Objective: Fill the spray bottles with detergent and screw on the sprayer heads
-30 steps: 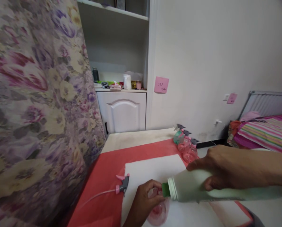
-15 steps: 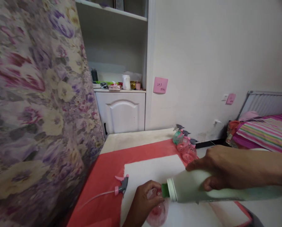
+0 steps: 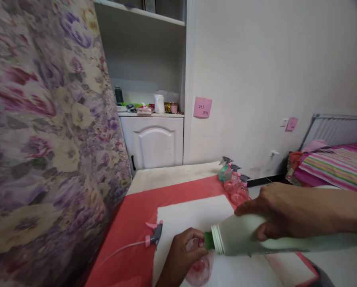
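My right hand (image 3: 281, 209) grips a large pale green bottle (image 3: 247, 239), tipped nearly level with its green spout (image 3: 208, 240) pointing left. The spout meets the neck of a small pink clear bottle (image 3: 201, 269), which my left hand (image 3: 183, 255) holds upright at its top. Both sit over a white sheet (image 3: 193, 215) on a red cloth (image 3: 142, 211). A pink and grey spray head (image 3: 155, 234) with a thin tube lies on the cloth left of my left hand.
Three small spray bottles (image 3: 234, 181) stand in a row at the table's far right. A flowered curtain (image 3: 47, 139) hangs close on the left. Behind are a white cabinet (image 3: 153, 141) with jars, a wall with pink notes, and a bed with striped bedding (image 3: 336, 167).
Almost nothing differs. The view has drifted slightly; both hands and the two bottles keep the same pose.
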Available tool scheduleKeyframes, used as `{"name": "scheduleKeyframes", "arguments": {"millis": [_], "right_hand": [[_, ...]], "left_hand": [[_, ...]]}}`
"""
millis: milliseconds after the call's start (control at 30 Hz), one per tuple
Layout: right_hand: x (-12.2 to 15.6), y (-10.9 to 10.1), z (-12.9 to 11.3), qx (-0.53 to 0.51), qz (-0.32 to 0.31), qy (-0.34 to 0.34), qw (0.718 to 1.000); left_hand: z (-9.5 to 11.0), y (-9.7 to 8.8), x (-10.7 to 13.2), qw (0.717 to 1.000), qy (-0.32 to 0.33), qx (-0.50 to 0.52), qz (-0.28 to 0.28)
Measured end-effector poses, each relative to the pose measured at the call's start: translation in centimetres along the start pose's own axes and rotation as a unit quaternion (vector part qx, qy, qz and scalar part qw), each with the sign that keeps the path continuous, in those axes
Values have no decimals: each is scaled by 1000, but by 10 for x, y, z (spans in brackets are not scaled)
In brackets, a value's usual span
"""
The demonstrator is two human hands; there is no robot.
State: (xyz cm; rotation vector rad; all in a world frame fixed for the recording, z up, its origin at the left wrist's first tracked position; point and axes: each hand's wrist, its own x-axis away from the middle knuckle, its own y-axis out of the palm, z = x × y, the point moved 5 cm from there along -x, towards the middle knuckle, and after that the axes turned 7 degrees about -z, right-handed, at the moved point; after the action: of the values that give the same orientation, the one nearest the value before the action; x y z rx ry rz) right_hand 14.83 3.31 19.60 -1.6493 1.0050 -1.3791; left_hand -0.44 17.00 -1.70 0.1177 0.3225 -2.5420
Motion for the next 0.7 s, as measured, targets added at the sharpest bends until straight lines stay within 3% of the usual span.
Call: {"name": "scheduleKeyframes", "arguments": {"millis": [700], "right_hand": [[1,-1,-1,4,8,-13,1000]], "left_hand": [[3,0,1,1000,2,9,4]]}}
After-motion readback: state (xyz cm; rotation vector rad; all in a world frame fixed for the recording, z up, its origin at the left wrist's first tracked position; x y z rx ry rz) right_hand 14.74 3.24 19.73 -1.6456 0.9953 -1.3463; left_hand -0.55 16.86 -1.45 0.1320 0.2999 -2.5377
